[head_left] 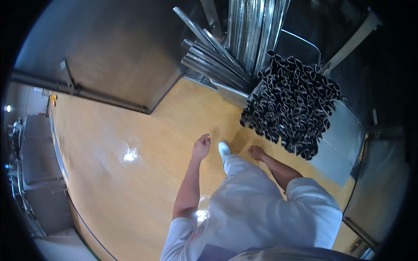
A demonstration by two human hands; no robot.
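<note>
My left hand (201,147) hangs over the yellow floor (109,148), its fingers loosely bent and a little apart, with nothing in it. My right hand (256,152) is closed in a loose fist beside my thigh, and no object shows in it. Neither hand touches anything. Nearest to the right hand is a big stack of dark, hollow metal tubes (289,104), seen from their open ends. Behind it, long shiny metal bars (257,35) stand upright, and several slimmer bars (213,61) lean out to the left.
A large metal panel (109,48) stands at the upper left, its lower edge near the floor. Grey metal sheeting (337,150) lies beside the tube stack. Metal equipment (41,152) lines the far left, and another metal panel (379,174) is at the right. My white shoe (224,149) is stepping forward.
</note>
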